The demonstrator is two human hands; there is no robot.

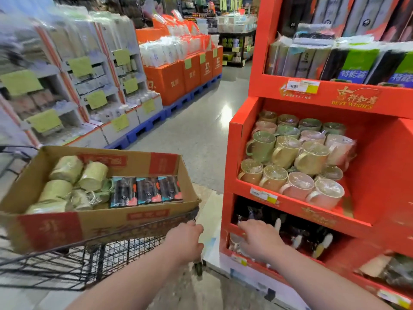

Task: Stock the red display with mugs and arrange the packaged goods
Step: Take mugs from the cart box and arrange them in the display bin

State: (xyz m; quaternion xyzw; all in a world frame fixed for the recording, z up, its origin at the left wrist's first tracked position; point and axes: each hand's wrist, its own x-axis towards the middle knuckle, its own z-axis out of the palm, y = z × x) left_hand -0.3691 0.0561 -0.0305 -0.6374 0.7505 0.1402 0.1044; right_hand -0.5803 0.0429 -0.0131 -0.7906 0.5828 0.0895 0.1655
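Store aisle: red display (380, 157) partly stocked; mugs (67, 168) remain boxed lower left. Cart (89, 260) gripped by left hand (185, 240); right hand (260, 239) outstretched, fingers straight.

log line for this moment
left grip holds cart | right grip open, at red display lower shelf | mugs in box

A shop aisle: price-tagged red display (312, 90), palletised orange cartons (178, 79), wire trolley (89, 260), packaged stock on shelves.
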